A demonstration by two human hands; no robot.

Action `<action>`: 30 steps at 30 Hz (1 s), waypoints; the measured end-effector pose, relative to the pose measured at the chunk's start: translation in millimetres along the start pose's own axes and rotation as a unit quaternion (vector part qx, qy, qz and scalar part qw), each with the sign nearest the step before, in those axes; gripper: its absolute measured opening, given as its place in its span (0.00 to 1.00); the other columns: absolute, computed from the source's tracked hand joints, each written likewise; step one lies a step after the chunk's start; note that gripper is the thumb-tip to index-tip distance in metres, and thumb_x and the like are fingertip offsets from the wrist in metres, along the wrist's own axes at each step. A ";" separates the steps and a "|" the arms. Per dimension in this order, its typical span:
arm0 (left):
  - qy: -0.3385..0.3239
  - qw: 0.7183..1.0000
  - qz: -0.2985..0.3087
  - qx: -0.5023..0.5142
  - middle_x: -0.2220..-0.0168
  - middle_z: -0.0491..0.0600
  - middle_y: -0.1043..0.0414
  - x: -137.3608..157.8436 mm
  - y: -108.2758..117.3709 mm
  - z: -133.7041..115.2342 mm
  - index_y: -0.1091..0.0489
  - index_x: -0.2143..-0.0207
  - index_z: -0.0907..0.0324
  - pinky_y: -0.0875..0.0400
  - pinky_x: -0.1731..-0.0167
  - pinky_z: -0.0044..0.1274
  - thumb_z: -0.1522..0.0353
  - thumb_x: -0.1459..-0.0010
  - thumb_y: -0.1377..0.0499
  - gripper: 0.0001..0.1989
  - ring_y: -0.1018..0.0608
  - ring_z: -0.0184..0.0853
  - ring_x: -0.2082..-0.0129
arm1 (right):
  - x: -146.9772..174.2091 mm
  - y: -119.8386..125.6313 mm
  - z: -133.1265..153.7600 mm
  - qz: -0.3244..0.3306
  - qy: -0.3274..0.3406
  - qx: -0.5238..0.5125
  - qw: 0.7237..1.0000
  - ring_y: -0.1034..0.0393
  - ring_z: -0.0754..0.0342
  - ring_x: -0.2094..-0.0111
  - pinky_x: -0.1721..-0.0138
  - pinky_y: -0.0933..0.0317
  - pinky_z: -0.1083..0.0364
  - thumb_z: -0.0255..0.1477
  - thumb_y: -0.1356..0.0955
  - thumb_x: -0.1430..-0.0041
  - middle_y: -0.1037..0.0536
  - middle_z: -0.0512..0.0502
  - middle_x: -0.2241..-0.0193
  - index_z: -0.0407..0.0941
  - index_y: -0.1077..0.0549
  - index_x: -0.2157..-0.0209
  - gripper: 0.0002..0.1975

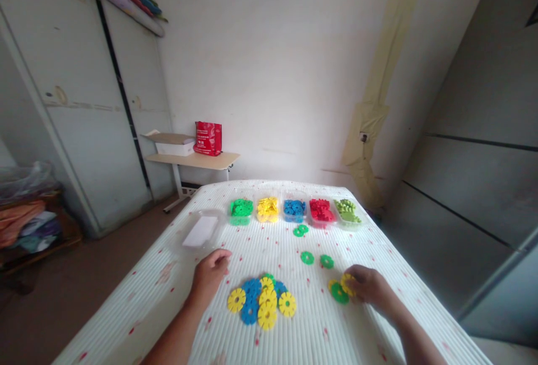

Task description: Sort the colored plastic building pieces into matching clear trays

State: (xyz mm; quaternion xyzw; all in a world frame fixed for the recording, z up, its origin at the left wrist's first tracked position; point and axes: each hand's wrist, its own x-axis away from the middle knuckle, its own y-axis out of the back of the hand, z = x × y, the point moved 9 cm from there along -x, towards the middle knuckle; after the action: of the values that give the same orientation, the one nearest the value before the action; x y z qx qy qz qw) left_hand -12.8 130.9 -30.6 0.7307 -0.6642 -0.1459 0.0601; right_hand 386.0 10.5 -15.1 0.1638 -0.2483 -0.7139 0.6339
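Note:
My right hand (367, 285) pinches a yellow notched interlocking disc (347, 283) at the right of the table. Just left of the fingers lies a green disc (339, 293), partly over another yellow one; whether the held disc touches them I cannot tell. My left hand (211, 271) rests on the cloth with its fingers curled in, and no object shows in it. Between the hands is a loose pile of blue discs (249, 313) and yellow discs (267, 317), with a bit of green at its back. Two single green discs (307, 257) lie ahead of my right hand.
Clear tubs stand along the far side, holding green (241, 208), yellow (268, 208), blue (295, 209), red (321, 211) and light green pieces (347, 210). Overlapping green discs (300, 230) lie before them. A transparent tray (218, 230) with a white sheet is at left.

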 end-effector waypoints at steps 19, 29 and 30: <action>-0.004 1.000 -0.003 -0.010 0.82 0.42 0.32 1.6 0.1 -1.7 0.30 0.72 0.60 0.35 0.83 0.20 0.63 0.58 0.46 0.12 0.29 0.30 0.82 | 2.9 2.4 -3.8 -0.047 -0.014 0.085 0.995 0.39 0.61 0.86 0.83 0.50 0.62 0.27 0.40 0.54 0.31 0.55 0.87 0.44 0.32 0.77 0.06; -0.005 1.000 0.003 -0.011 0.82 0.41 0.32 -0.5 -0.8 4.3 0.29 0.71 0.59 0.35 0.81 0.20 0.63 0.57 0.46 0.12 0.29 0.30 0.82 | -0.8 6.4 -12.4 -0.055 -0.016 0.103 0.993 0.38 0.60 0.84 0.81 0.48 0.61 0.30 0.39 0.53 0.30 0.55 0.86 0.44 0.32 0.77 0.06; -0.006 1.000 0.003 -0.009 0.82 0.41 0.32 -0.4 -0.6 3.7 0.29 0.71 0.60 0.35 0.81 0.20 0.63 0.57 0.46 0.12 0.29 0.30 0.82 | -0.9 4.8 -12.5 -0.048 -0.017 0.100 0.994 0.38 0.61 0.84 0.81 0.49 0.61 0.30 0.39 0.53 0.31 0.55 0.86 0.44 0.32 0.77 0.06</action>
State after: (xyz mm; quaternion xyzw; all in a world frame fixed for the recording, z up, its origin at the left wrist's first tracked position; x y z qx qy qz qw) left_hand -13.3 131.8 -34.2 0.7274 -0.6651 -0.1565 0.0633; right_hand 396.9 9.3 -22.8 0.2260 -0.3209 -0.7175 0.5754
